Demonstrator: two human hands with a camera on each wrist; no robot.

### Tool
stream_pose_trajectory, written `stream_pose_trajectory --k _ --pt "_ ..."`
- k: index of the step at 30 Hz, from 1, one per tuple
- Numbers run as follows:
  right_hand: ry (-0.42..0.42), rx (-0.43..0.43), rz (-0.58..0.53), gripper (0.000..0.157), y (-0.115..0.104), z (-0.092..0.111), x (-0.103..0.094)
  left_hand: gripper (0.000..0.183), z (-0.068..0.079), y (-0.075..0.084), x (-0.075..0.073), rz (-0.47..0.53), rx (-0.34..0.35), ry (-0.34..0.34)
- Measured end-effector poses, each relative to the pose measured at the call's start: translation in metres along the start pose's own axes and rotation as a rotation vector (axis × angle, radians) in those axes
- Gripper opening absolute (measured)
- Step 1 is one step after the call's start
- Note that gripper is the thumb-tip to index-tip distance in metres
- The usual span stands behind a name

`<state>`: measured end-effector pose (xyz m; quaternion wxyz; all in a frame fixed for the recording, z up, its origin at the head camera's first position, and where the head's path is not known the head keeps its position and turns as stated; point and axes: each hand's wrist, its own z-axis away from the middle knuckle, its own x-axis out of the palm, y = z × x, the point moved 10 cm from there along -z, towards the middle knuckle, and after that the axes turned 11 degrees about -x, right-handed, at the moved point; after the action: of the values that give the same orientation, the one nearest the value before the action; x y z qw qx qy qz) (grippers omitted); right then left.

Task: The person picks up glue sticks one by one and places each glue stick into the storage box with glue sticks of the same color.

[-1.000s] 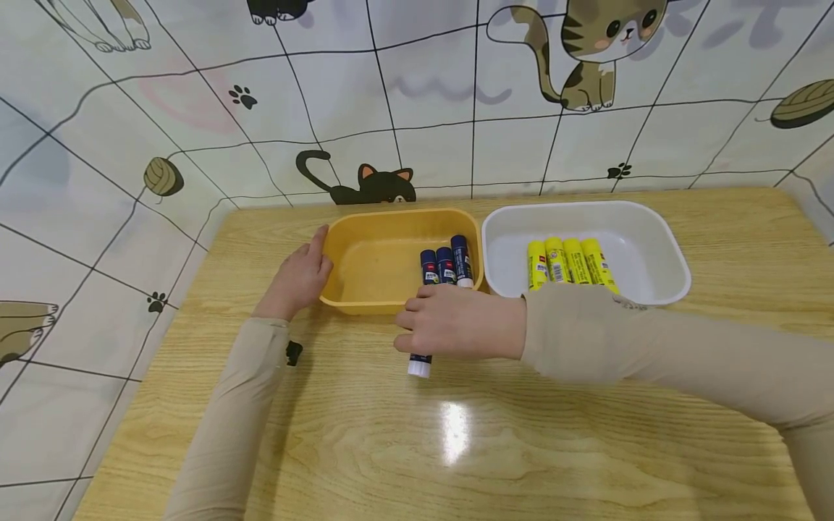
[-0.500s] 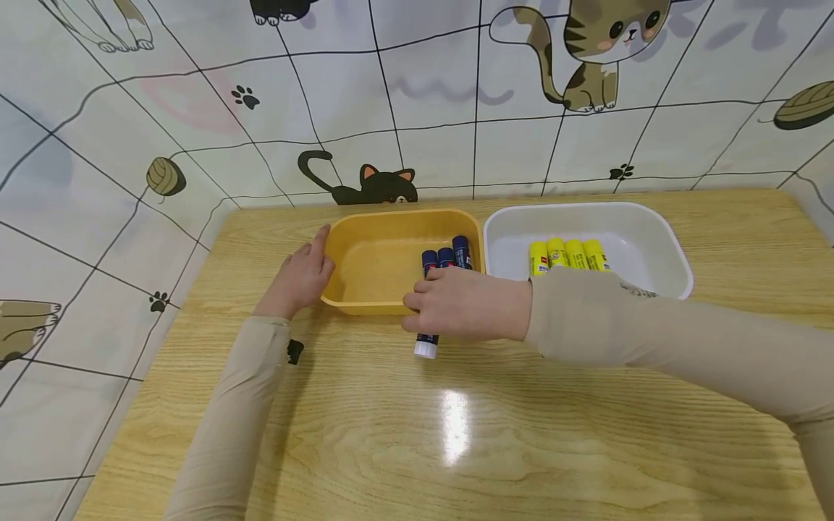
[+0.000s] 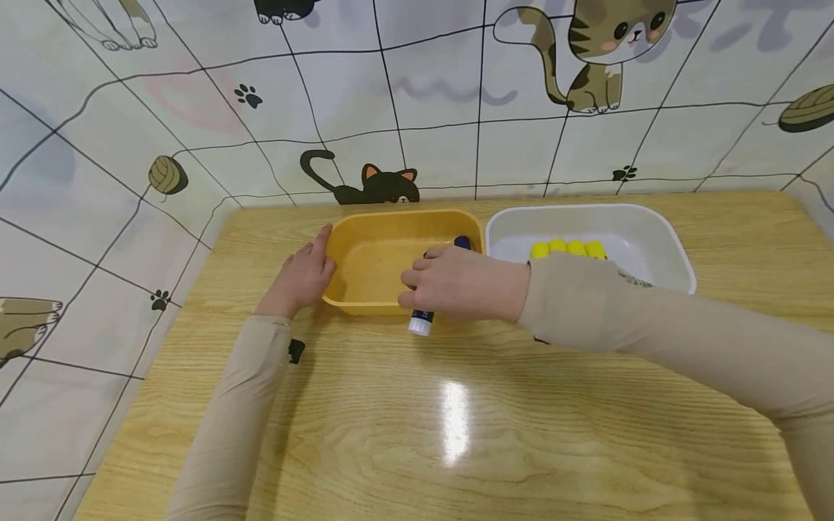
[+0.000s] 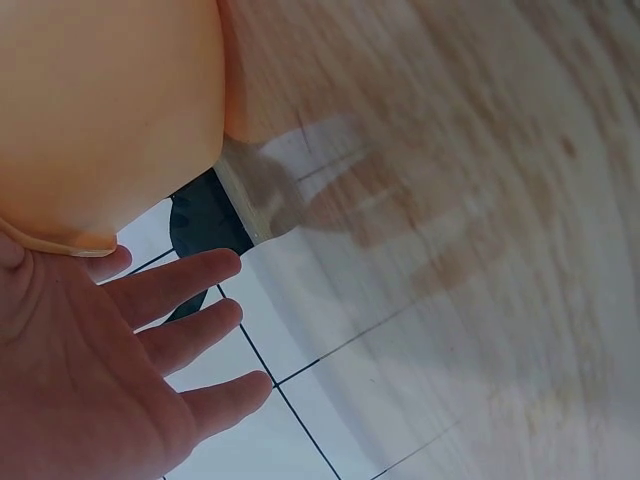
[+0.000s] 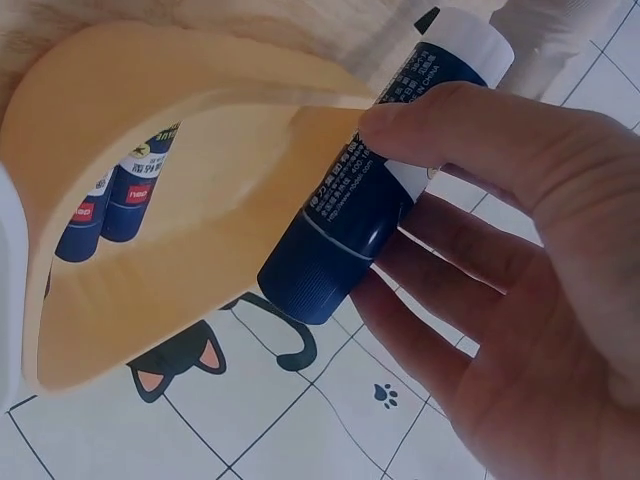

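My right hand (image 3: 459, 284) pinches a dark blue glue stick (image 5: 345, 215) with a white end, held tilted over the front rim of the yellow basket (image 3: 365, 271). In the right wrist view, two more blue glue sticks (image 5: 130, 195) lie inside that basket; in the head view my hand covers most of what is there, leaving one blue cap (image 3: 462, 242) in sight. My left hand (image 3: 298, 281) rests against the left end of the yellow basket. Its fingers (image 4: 185, 290) extend loosely in the left wrist view, beside the basket's outer wall.
A white basket (image 3: 658, 250) stands right beside the yellow one, holding several yellow glue sticks (image 3: 567, 249) partly hidden by my right sleeve. Both stand on a wooden table (image 3: 365, 434) near a cat-patterned wall (image 3: 443, 94).
My right hand has moved away from me with the blue glue stick, up over the basket's front rim. It covers more of the sticks inside. The left hand has stayed in place.
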<state>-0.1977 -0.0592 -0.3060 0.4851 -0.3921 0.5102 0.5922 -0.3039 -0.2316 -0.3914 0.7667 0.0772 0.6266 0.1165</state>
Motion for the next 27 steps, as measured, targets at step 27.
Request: stream_pose_trajectory --k 27 --pt "-0.093 0.041 -0.054 0.021 0.043 -0.021 0.022 0.060 0.002 0.001 -0.001 0.011 -0.006 -0.003"
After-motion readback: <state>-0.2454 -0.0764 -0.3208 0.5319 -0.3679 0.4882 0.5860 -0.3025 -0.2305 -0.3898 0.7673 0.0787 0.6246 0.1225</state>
